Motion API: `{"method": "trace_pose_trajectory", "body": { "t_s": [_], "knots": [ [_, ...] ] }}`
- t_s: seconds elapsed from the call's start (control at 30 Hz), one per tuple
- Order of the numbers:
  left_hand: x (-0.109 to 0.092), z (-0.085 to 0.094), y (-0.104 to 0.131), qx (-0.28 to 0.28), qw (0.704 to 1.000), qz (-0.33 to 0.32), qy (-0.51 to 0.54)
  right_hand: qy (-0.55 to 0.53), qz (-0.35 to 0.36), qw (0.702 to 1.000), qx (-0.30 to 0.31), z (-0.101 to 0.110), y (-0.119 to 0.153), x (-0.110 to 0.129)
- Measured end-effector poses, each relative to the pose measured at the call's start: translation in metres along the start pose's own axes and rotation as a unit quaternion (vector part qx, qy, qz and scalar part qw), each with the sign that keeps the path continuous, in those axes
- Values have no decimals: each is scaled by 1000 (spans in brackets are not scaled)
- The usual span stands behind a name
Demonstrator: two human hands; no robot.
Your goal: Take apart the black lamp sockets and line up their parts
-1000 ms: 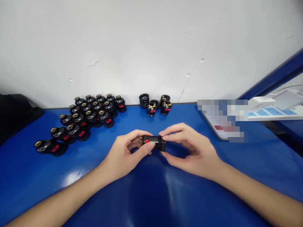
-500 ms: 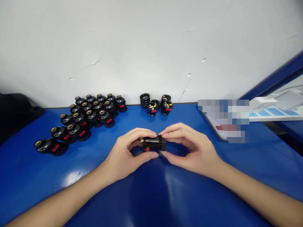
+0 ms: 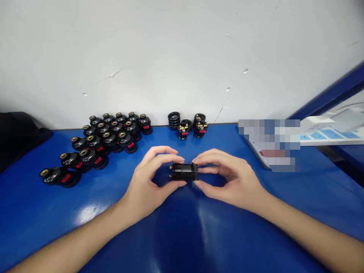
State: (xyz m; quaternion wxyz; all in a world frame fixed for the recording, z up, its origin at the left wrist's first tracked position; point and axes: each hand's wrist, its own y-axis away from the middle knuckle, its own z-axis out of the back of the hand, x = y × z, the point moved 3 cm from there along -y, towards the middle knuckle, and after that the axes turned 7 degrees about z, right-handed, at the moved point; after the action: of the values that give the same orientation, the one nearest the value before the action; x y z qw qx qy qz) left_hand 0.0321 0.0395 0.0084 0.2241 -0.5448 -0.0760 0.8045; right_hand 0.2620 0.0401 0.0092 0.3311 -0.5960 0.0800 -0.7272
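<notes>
The black cylinder (image 3: 184, 172) sits horizontally over the blue table (image 3: 182, 235). Right hand (image 3: 237, 182): thumb and fingertips pinch its collared end. Left hand (image 3: 145, 185): half-open digits bracket its body; firm contact cannot be confirmed.

I have one socket (image 3: 184, 172) between my left fingers (image 3: 167, 159) and right fingers (image 3: 218, 158). On the surface (image 3: 182, 235), many other sockets (image 3: 109, 139) sit left, some parts (image 3: 200, 131) behind, a flat thing (image 3: 255, 151) right.
</notes>
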Motion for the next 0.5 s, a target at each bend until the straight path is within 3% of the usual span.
{"method": "trace_pose_trajectory", "body": {
  "t_s": [0.2, 0.4, 0.5],
  "knots": [
    [-3, 0, -2, 25, 999, -30, -37, -43, -13, 999, -5, 0, 0, -3],
    [-5, -1, -2, 35, 999, -4, -31, -53, -7, 998, -20, 0, 1, -2],
    [-3, -2, 0, 45, 998, 42, -6, -44, 2, 999, -15, -1, 2, -1]
  ]
}}
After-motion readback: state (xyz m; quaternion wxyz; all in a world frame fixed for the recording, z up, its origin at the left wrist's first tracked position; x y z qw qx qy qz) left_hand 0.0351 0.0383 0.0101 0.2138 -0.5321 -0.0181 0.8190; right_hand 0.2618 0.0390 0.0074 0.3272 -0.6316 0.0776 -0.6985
